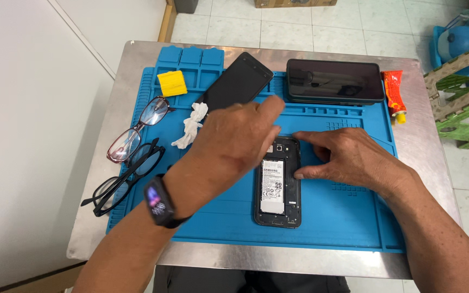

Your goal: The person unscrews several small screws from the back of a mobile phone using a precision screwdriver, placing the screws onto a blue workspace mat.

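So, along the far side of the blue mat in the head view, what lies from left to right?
Yellow block → black phone lying at an angle → larger dark phone → red tube.

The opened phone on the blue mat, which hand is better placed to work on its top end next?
Probably the left hand: its fingers hover over the opened phone's top edge, while the right hand is pinning the phone's right side to the blue mat.

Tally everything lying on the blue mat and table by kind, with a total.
Phones: 3 (opened phone, black phone, dark phone)
Eyeglasses: 2 (red-rimmed pair, black pair)
Yellow block: 1
White tissue: 1
Red tube: 1
Total: 8
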